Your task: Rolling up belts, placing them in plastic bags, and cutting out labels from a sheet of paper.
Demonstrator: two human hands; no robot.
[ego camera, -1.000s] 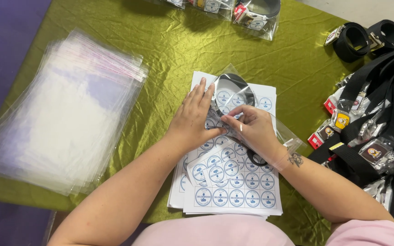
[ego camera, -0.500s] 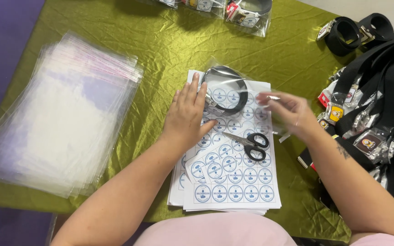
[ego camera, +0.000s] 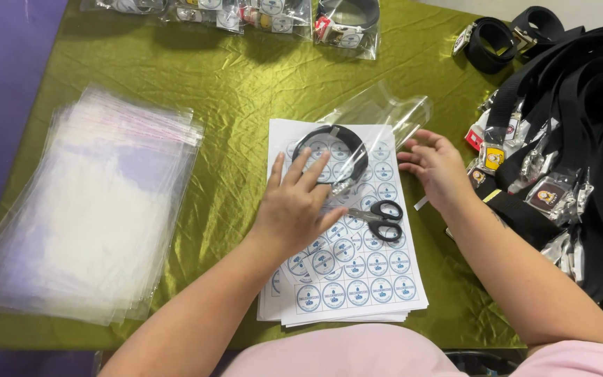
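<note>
Bagging step: left hand [ego camera: 300, 202] flat, open, pinning bagged black belt [ego camera: 330, 149]; right hand [ego camera: 435, 167] open, empty beside it; sealing seems next

Green-gold crinkled cloth [ego camera: 232, 91] covers the table; purple surface [ego camera: 1, 70] shows beyond its left edge. Stack of clear plastic bags [ego camera: 92, 209] at left, red-striped flaps up top. Along the far edge — several packed bags w/ coiled black straps [ego camera: 347, 21]. Small black-handled scissors [ego camera: 382, 218] lie on the printed sheets. At right, a heap of black lanyards w/ small badges [ego camera: 560, 139]; two rolled black straps [ego camera: 511, 35] top right — loose, unbagged.
</note>
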